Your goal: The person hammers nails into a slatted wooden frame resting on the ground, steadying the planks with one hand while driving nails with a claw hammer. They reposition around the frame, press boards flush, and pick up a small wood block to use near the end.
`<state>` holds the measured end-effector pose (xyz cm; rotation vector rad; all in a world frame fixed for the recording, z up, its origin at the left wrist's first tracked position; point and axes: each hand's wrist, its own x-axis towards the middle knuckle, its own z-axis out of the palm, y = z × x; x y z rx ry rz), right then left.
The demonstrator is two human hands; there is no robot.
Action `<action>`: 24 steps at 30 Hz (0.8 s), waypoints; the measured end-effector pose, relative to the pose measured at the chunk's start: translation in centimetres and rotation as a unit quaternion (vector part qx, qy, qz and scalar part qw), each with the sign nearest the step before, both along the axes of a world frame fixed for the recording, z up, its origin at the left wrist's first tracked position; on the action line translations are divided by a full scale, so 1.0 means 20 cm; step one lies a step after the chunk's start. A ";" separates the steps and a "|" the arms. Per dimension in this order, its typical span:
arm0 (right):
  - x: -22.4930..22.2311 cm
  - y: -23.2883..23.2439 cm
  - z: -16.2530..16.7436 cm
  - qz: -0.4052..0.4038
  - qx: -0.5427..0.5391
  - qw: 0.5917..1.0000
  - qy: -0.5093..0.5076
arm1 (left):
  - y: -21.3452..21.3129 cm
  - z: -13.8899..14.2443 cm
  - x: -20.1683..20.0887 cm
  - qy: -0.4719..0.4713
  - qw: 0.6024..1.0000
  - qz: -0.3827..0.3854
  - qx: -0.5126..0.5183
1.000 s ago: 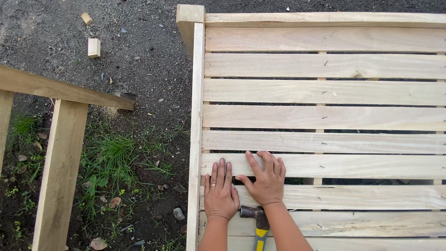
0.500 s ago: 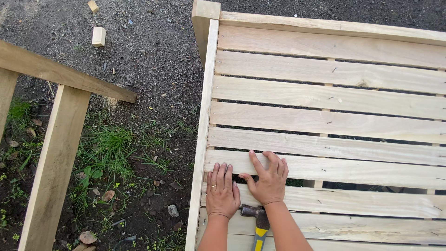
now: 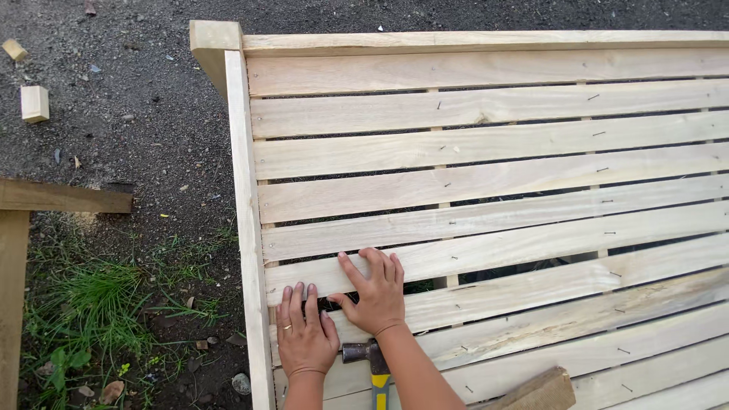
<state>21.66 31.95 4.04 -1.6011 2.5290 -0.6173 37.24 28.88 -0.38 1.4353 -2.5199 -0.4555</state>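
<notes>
A pale wooden slatted frame (image 3: pixel 486 144) lies flat on the ground, its slats running left to right. My left hand (image 3: pixel 305 334) rests flat, fingers together, on a near slat by the frame's left rail (image 3: pixel 244 228). My right hand (image 3: pixel 376 292) lies beside it with fingers spread over the slat above (image 3: pixel 531 254), its thumb at the dark gap between the two slats. A hammer (image 3: pixel 372 364) with a dark head and a yellow-and-black handle lies on the slats just under my right wrist. Neither hand grips anything.
Dark gravel lies left of the frame, with two small wood offcuts (image 3: pixel 33 102) at the upper left. A second timber frame (image 3: pixel 45 199) stands at the left edge over a patch of grass (image 3: pixel 99 304). A wood block (image 3: pixel 543 391) sits at the bottom right.
The view has shifted, so the frame sits further right and the left timber frame further out of view. Both hands stay pressed on the same slats.
</notes>
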 end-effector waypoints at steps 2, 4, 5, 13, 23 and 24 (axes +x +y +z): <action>0.00 0.00 0.00 -0.003 0.001 1.000 0.001 | 0.00 0.00 0.00 0.000 1.000 -0.005 0.001; 0.00 0.00 -0.01 -0.002 -0.003 1.000 0.002 | -0.01 0.00 0.00 -0.002 1.000 -0.007 0.007; 0.00 0.00 -0.01 -0.003 -0.001 1.000 0.001 | -0.01 0.00 0.00 -0.009 1.000 -0.008 0.011; 0.00 0.01 -0.02 -0.003 0.005 1.000 0.007 | 0.00 -0.01 0.01 -0.016 1.000 -0.006 0.012; 0.00 0.01 -0.03 -0.006 0.025 1.000 0.016 | 0.00 -0.01 0.00 -0.038 0.999 -0.010 0.025; 0.00 0.01 -0.03 -0.006 0.023 1.000 0.016 | 0.00 -0.01 0.00 -0.037 0.999 -0.011 0.026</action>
